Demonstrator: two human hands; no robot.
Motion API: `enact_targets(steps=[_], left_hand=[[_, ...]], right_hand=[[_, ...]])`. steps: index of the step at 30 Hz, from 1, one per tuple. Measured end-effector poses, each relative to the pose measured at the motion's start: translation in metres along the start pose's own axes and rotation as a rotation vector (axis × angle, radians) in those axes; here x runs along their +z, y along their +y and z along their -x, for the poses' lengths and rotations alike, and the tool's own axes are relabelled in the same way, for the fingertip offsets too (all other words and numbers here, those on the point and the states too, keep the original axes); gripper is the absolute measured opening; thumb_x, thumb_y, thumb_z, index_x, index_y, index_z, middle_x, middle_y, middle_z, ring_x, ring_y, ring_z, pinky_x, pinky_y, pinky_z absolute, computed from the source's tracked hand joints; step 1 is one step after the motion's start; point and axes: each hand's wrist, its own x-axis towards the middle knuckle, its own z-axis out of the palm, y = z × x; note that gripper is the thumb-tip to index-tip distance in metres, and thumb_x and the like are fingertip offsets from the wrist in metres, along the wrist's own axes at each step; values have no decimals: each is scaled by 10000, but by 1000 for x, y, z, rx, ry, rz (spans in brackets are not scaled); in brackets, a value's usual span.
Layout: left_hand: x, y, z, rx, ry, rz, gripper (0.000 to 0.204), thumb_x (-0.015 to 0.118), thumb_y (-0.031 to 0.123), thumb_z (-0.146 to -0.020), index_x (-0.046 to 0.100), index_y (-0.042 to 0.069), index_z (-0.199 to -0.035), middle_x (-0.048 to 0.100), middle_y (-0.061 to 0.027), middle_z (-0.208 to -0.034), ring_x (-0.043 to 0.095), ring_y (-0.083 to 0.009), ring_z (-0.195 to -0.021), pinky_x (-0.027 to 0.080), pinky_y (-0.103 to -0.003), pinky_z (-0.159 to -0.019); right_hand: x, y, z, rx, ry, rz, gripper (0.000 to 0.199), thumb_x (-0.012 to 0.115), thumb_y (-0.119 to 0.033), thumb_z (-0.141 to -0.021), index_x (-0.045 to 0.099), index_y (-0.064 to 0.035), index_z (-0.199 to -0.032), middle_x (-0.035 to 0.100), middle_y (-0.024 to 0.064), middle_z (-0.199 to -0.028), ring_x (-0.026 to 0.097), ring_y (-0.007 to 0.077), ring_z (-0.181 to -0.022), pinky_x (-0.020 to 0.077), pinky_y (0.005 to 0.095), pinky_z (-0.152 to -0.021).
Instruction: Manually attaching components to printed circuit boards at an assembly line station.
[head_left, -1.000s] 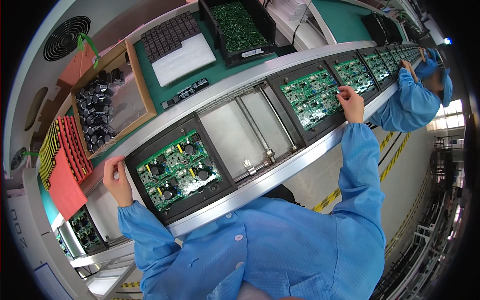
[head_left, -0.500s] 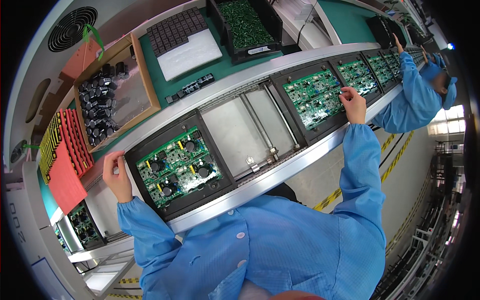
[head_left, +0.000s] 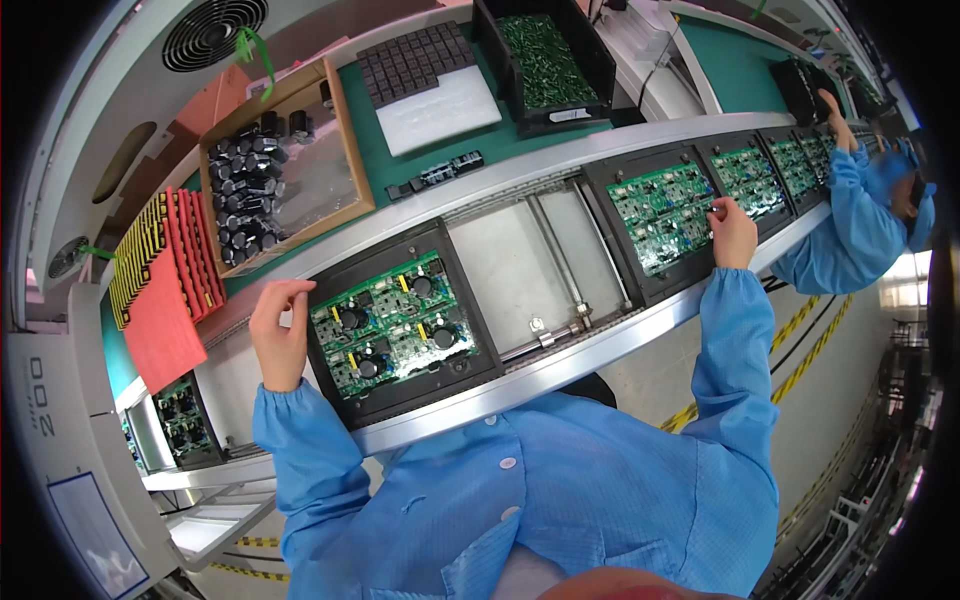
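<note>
A black carrier frame [head_left: 408,398] rests on the conveyor rails, holding green circuit boards [head_left: 393,325] fitted with round black capacitors and small yellow parts. At its upper left corner, my left hand [head_left: 281,335] has its fingers stretched against the edge, the thumb bent below them. To the right, my right hand [head_left: 733,232] is closed in a pinch over the right side of another carrier's green boards [head_left: 655,215]. Whatever lies between those fingertips is too small to make out. Large black capacitors are not visible on these right-hand boards.
Behind the rail stand a cardboard box [head_left: 352,165] of black capacitors, a white foam block [head_left: 438,110] with dark parts, and a black bin [head_left: 563,117] of small green boards. Red and yellow-black strips [head_left: 165,345] lie left. Another person [head_left: 850,220] works at far right.
The view has shifted, so the scene sits further right and slightly lower. My left fingers have come closer to the near carrier's corner. My right hand stays pinched over its boards.
</note>
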Motion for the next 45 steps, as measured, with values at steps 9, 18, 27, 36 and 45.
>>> enact_targets(steps=[9, 18, 27, 36, 45], left_hand=[[-5, 70, -72, 317, -231, -107, 251, 672, -22, -840, 688, 44, -1082, 671, -110, -1034, 611, -310, -1003, 488, -383, -891], [141, 25, -234, 525, 120, -479, 474, 769, 168, -794, 651, 122, -1250, 620, -75, -1175, 587, -295, -1095, 508, -429, -902], [152, 27, -238, 507, 166, -606, 314, 774, 220, -784, 743, 184, -1094, 656, 33, -995, 634, -193, -995, 525, -360, -760], [142, 26, -242, 542, 131, -339, 236, 750, 107, -810, 727, 94, -1044, 663, -82, -983, 640, -282, -978, 535, -388, -845], [177, 148, -189, 256, -361, 256, 274, 780, 74, -823, 736, 55, -1093, 735, -60, -986, 671, -144, -873, 547, -285, -768]], right_hand=[[-94, -194, -10, -242, -185, -669, 317, 748, -65, -868, 692, -31, -1178, 739, 112, -1071, 710, 206, -1010, 546, 321, -885], [35, -427, -71, -675, 271, -511, 330, 693, -94, -824, 678, -62, -1152, 634, 85, -1131, 653, 296, -1004, 562, 407, -819], [38, -427, -82, -800, 145, -570, 157, 619, -63, -858, 685, -20, -993, 612, 103, -1091, 664, 301, -991, 579, 404, -843], [-73, -305, -68, -1034, 265, -976, 297, 752, -57, -822, 645, -44, -1099, 611, 102, -1082, 648, 302, -966, 557, 368, -811], [-11, 16, -91, -281, 74, -645, 290, 756, 35, -807, 692, -19, -1084, 599, 31, -942, 550, 135, -746, 484, 265, -705]])
